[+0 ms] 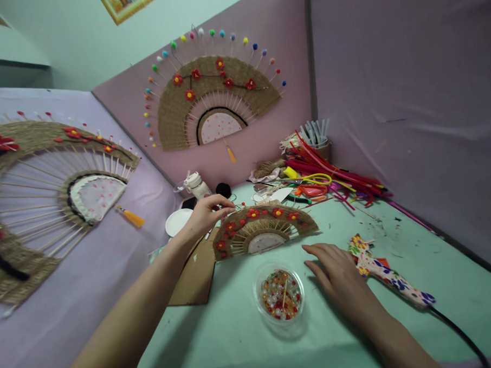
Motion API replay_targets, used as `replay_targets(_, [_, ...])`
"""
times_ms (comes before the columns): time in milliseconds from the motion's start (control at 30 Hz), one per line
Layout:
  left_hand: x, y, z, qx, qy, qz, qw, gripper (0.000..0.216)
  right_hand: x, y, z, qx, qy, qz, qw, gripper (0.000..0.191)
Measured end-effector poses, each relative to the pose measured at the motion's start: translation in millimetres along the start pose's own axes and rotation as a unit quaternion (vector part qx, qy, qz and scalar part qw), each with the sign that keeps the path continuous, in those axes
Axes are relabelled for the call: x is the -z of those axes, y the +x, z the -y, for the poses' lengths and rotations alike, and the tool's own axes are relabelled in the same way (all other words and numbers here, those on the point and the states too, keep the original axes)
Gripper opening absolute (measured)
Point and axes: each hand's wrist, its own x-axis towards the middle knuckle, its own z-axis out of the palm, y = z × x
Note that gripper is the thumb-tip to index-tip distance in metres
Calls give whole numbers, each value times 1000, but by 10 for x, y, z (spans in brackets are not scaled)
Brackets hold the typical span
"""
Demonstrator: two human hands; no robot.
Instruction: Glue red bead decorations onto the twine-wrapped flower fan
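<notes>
At frame centre we are seeing a small brown half-round fan (pixel 260 227) of rough, matt twine; below it, glossy round red, orange and white beads (pixel 279 295) in a clear, smooth plastic tub (pixel 257 294); lower left, a matt brown cardboard sheet (pixel 193 284); right, a floral cloth-covered gun-shaped tool (pixel 396 283).

2 wall fans (pixel 171 116) | 1 white bottle (pixel 197 186) | gold-framed picture (pixel 131 3), top edge | red pipe cleaners (pixel 343 177), heaped

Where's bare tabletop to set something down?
Bare mint-green tabletop lies between the brown cardboard sheet and clear round bead tub, before the small brown arched fan; also right of the flower-patterned corded tool. Crowded: the back, around long red fuzzy stems.
</notes>
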Motion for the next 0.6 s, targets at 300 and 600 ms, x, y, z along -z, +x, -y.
replay_targets(300, [4, 3, 0, -3, 0, 1, 1000, 16, -5, -1, 1, -2, 4, 1, 1000, 27])
replay_targets(600, [-5, -15, 34, 23, 0, -9, 1000, 20, 3, 0, -5, 0, -3, 1, 1000, 26])
